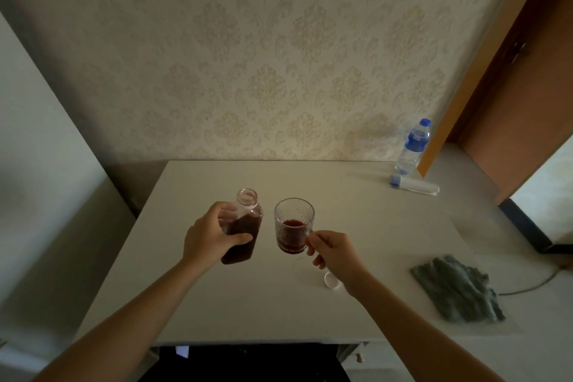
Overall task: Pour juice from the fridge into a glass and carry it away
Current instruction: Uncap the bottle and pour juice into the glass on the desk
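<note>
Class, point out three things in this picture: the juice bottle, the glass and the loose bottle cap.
juice bottle (245,234): head view, on its juice-filled body.
glass (293,226): head view, on its front wall.
bottle cap (331,280): head view, on its open inside.

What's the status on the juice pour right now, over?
Left hand grips uncapped clear juice bottle. Right hand holds patterned glass mug by handle, part-filled with dark juice. White cap on table, nothing blocking.

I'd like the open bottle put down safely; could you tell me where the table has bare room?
The widest bare patch is the white table front, between the forearms. The left strip beside the dark juice bottle in the left hand is bare too. The right is crowded: handled glass in the right hand, white cap, grey cloth.
</note>
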